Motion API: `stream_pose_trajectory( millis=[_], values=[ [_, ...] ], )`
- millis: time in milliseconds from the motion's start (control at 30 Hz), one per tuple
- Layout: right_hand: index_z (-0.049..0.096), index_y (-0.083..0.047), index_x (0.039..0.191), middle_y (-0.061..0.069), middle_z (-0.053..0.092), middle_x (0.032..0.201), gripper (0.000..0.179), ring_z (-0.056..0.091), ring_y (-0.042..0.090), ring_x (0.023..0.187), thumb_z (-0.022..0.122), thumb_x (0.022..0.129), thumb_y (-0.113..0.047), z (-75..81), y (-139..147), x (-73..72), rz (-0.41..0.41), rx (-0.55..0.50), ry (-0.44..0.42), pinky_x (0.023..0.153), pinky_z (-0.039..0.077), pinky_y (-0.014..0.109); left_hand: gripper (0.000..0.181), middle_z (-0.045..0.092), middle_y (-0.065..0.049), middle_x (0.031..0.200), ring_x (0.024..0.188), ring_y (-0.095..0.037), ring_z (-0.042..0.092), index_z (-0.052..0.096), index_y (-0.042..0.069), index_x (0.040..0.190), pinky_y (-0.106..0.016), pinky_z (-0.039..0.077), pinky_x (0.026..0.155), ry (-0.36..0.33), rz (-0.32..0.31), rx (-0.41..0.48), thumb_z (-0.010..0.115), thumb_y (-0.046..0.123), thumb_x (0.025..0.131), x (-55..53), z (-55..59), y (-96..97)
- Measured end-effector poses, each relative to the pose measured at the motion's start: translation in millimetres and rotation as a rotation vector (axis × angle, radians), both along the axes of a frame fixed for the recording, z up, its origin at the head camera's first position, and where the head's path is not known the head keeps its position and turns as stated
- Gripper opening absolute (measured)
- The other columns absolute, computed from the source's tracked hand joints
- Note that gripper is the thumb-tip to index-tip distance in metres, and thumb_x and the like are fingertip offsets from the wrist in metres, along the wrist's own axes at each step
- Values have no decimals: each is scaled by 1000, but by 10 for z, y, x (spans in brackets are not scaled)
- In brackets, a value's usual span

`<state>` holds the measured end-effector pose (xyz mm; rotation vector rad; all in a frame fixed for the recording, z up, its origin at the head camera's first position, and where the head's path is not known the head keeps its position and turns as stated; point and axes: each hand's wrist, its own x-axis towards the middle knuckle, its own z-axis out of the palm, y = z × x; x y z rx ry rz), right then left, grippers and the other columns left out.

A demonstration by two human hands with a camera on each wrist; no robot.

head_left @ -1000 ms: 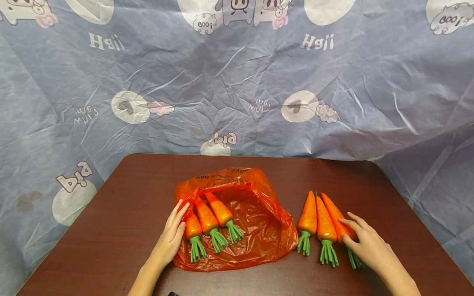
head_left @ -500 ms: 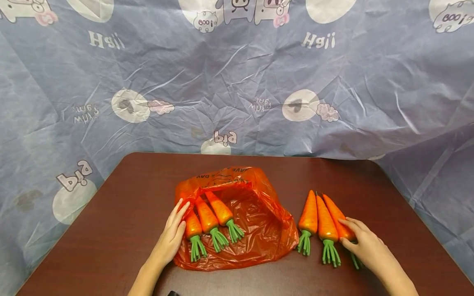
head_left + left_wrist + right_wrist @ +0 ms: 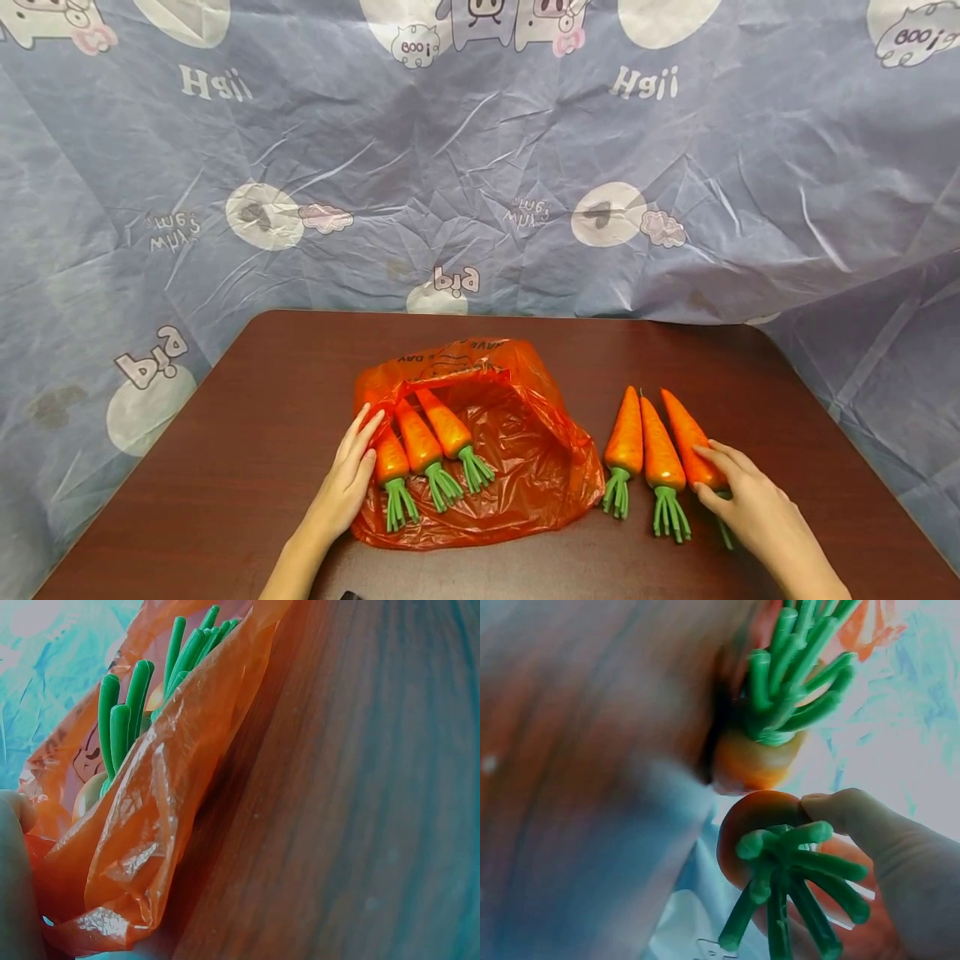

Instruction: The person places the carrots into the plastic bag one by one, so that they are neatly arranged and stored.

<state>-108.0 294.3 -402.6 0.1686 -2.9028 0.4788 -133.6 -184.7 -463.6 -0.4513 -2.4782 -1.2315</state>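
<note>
At the right of the table, the right hand has its thumb and fingers round the top of the outer carrot, opened only as wide as the carrot is thick; part of the greens is hidden beneath it. Whether that carrot lies on the table or is slightly raised, I cannot tell. To its left lie the middle carrot and the inner carrot, tips pointing away from the person and nearly meeting. Just beside them is the bag, red and thin, its mouth open towards the person and dark lettering on its far part. Three more carrots lie in its left half, greens towards the person. The left hand is at the bag's left edge, fingers nearly straight against the film and the thumb a little apart; whether it pinches the film, I cannot tell. A small dark object shows at the near edge, and a printed grey-blue cloth hangs behind the table.
</note>
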Motion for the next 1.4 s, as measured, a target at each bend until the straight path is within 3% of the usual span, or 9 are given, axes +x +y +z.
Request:
stream_pose_trajectory(
  millis=[233,467,667,833,933,1000,1133,1233,1400],
  values=[
    [56,-6,119,16,49,127,45,53,42,104,68,77,-17,151,-163,85,16,-12,75,71,41,60,49,19,-16,150,134,-37,19,31,20,142,-67,22,97,-4,0,1,38,7,96,-5,-22,-3],
    [61,-11,116,11,53,125,45,58,35,99,72,72,-13,302,-396,188,99,-22,237,69,45,56,49,20,-16,149,134,-37,20,31,20,142,-66,23,98,-1,-2,2,39,6,96,0,-10,0],
    [63,-19,114,6,54,125,48,58,28,99,75,68,-12,372,-615,295,175,-12,315,71,48,50,50,21,-18,148,133,-37,22,32,18,142,-66,23,98,7,-7,8,41,5,94,4,3,0],
    [62,-24,115,0,56,125,51,53,10,108,77,67,-14,404,-781,342,270,-14,415,84,43,22,49,21,-17,149,133,-37,22,33,18,142,-66,23,98,7,-6,7,41,6,94,-4,4,-3],
    [61,-23,117,-2,55,126,41,41,-8,116,71,77,-27,408,-853,358,332,-57,466,90,30,6,49,21,-17,149,133,-37,23,33,18,141,-66,23,98,9,-4,4,41,7,94,-7,3,-4],
    [61,-22,117,-2,56,126,36,37,-13,117,59,86,-39,410,-901,371,368,-86,493,91,27,2,49,21,-17,148,133,-37,23,33,18,141,-66,23,98,11,-4,3,41,6,94,-7,5,-4],
    [63,-21,115,0,58,124,45,47,-5,109,39,90,-50,419,-1007,393,424,-97,543,83,38,6,49,22,-17,148,133,-37,23,34,18,141,-65,23,98,13,-7,7,41,6,94,-7,7,-3],
    [62,-22,115,0,58,122,45,53,3,102,36,91,-49,428,-1088,404,464,-72,553,76,43,9,49,21,-16,149,133,-37,22,33,18,141,-65,23,98,14,-9,10,41,6,94,-6,6,-2],
    [61,-21,117,1,58,120,44,59,11,94,35,93,-46,395,-1219,401,533,-39,540,77,44,9,49,21,-16,149,133,-36,22,33,18,141,-65,23,98,12,-8,7,41,6,94,-2,5,-1]
  ],
)
